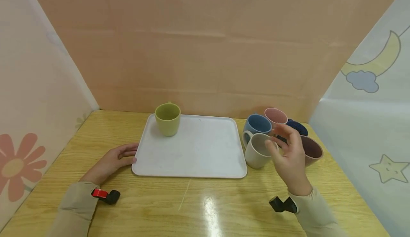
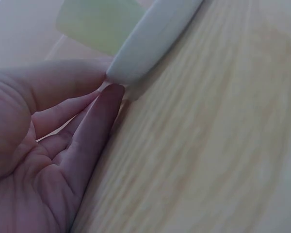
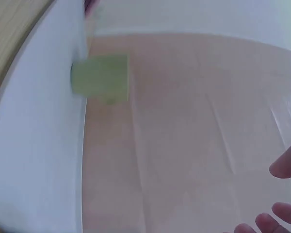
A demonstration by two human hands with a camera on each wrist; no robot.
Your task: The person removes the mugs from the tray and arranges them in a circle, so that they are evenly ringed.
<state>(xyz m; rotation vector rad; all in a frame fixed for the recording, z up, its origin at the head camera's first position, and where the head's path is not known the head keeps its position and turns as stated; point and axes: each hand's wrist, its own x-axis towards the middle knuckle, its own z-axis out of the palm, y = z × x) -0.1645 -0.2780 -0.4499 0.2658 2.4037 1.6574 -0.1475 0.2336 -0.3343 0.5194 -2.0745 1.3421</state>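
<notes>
My left hand (image 1: pixel 113 160) is at the left edge of the white tray (image 1: pixel 198 151), pinching its rim between thumb and fingers (image 2: pixel 94 128). A yellow-green mug (image 1: pixel 168 126) stands upright at the tray's back left. Over the right side of a white mug (image 1: pixel 254 160) hovers my right hand (image 1: pixel 292 158), thumb and fingers spread apart with nothing between them. It partly hides that mug, which stands just right of the tray with its handle to the left. In the right wrist view only the thumb (image 3: pixel 287 162) and some fingertips show.
Crowded round the white mug are a blue mug (image 1: pixel 257 126), a pink mug (image 1: pixel 276 116), a dark blue mug (image 1: pixel 299 127) and a brownish-purple mug (image 1: pixel 310 151). A peach backdrop (image 1: pixel 205 66) rises behind the wooden table (image 1: pixel 153 205); printed panels flank it.
</notes>
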